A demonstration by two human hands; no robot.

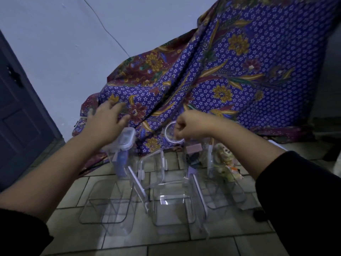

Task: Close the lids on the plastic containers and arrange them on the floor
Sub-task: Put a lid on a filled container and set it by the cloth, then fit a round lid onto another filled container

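Both arms are reaching forward, bare from black sleeves pushed up near the elbows. The left hand [108, 119] is spreading open, palm down, fingers loosely splayed and gripping nothing. The right hand [190, 126] is curling into a loose fist, knuckles up, fingertips pinching together at its left side.

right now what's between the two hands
In the head view, only patterned cloth shows behind the gap between the left hand and right hand. Just below it stand a lidded container and an open one.
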